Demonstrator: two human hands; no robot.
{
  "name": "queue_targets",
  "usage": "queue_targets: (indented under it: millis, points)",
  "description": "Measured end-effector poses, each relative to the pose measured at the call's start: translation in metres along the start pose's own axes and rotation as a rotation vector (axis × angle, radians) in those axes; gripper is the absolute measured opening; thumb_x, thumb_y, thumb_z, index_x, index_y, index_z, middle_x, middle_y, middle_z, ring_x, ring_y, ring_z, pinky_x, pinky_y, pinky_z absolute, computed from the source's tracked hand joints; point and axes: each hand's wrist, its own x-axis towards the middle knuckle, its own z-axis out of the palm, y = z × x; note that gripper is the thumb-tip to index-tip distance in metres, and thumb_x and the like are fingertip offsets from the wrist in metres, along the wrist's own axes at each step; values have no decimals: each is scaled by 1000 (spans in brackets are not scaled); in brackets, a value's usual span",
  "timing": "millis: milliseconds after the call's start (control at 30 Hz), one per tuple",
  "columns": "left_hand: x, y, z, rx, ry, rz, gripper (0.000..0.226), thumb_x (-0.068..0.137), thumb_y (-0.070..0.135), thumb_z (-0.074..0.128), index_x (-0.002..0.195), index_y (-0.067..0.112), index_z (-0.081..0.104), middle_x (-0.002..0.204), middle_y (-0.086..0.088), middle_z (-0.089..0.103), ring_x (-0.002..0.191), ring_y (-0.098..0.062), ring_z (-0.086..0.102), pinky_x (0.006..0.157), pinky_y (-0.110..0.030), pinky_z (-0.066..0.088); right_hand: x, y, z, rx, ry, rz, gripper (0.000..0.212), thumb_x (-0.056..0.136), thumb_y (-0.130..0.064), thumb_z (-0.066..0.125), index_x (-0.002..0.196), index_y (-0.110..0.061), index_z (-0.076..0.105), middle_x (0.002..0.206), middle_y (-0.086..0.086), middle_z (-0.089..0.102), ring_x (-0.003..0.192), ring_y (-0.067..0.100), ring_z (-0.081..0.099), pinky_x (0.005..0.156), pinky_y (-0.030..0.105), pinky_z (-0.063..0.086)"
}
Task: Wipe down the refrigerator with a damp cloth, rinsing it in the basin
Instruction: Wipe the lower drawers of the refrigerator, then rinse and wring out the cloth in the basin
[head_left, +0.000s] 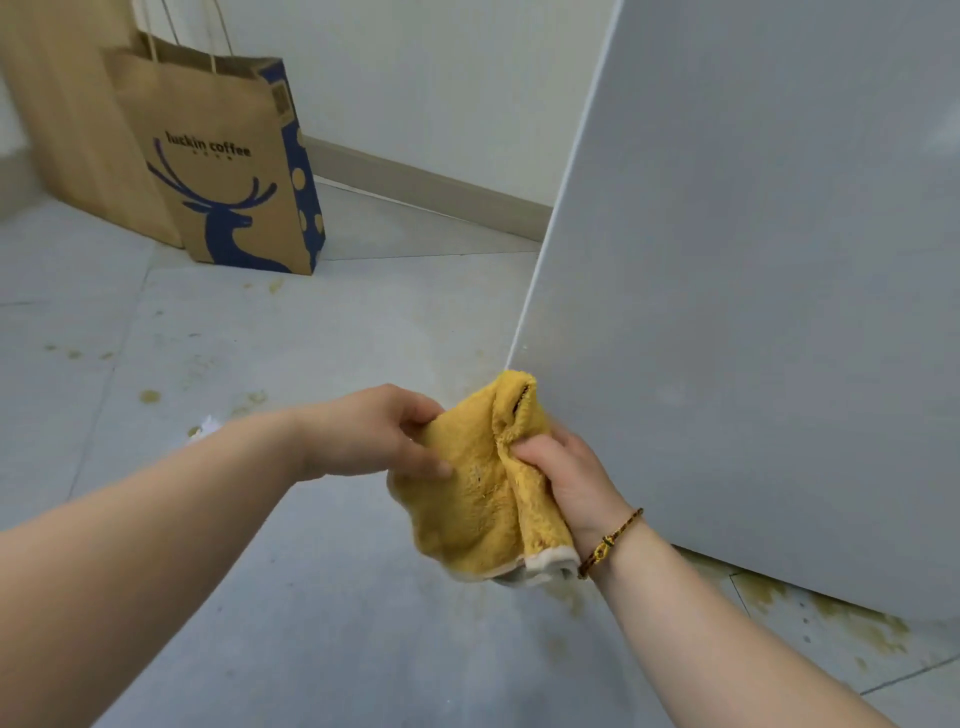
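I reckon the fluffy yellow microfibre cloth could slip onto the stained grey tile floor under the tall pale-grey refrigerator and smear brown grime on its panel. It hangs bunched and creased just beside the refrigerator's lower corner, pale hem down. The left hand pinches its far edge, and the right hand clenches the folds nearest the refrigerator.

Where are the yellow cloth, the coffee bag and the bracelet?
yellow cloth (467, 499): head view, on its fluffy front face.
luckin coffee paper bag (223, 171): head view, on its printed front.
bracelet (610, 543): head view, on the cord at the right wrist.
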Motion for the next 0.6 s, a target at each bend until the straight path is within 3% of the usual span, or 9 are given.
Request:
queue_targets:
  millis: [67, 133, 200, 300, 433, 533, 600]
  points:
    - [-22, 9, -11, -79, 58, -17, 16, 72, 27, 76, 82, 18, 66, 80, 1, 66, 76, -10, 60, 66, -17, 50, -9, -17, 18, 118, -32, 68, 44, 48, -23, 72, 87, -8, 60, 75, 6, 67, 68, 17, 65, 61, 27, 55]
    - [-47, 21, -22, -248, 109, -42, 22, 67, 32, 78, 76, 16, 66, 69, 6, 64, 67, -7, 60, 54, -15, 46, -18, -40, 39, 187, -76, 132, 84, 35, -38, 88, 105, -2, 59, 99, 18, 67, 89, 28, 66, 76, 39, 56]
    - [-78, 42, -35, -404, 144, -52, 29, 60, 35, 75, 76, 13, 65, 64, 8, 66, 61, -5, 62, 50, -13, 45, -29, -68, 63, 176, -105, 153, 102, 29, -52, 89, 112, -2, 56, 107, 20, 65, 97, 30, 64, 81, 43, 54]
    - [-139, 80, -67, -599, 232, -65, 30, 57, 35, 66, 80, 16, 67, 71, 7, 71, 67, -3, 66, 60, -18, 49, -52, -133, 113, 50, -91, 153, 77, 32, -40, 91, 97, -14, 58, 91, 7, 68, 84, 20, 67, 74, 35, 57]
    - [-214, 127, -108, -676, 297, -95, 39, 56, 34, 68, 88, 12, 68, 86, -4, 72, 83, -20, 68, 75, -33, 54, -82, -201, 176, -94, -83, 140, 15, 77, -9, 70, 87, -14, 61, 88, 5, 68, 85, 19, 65, 82, 37, 54]
    - [-277, 161, -140, -693, 420, -147, 34, 55, 36, 70, 79, 14, 63, 81, -5, 67, 81, -24, 64, 68, -35, 52, -99, -247, 225, -342, 8, 79, 11, 82, -9, 65, 81, -19, 63, 87, 3, 67, 92, 23, 63, 89, 42, 51]
    - [-325, 188, -164, -715, 499, -171, 28, 63, 36, 75, 80, 16, 63, 86, -6, 66, 87, -27, 63, 72, -37, 52, -119, -286, 261, -411, 49, 63, 8, 81, -15, 66, 84, -21, 62, 91, 3, 66, 95, 24, 62, 90, 43, 50]
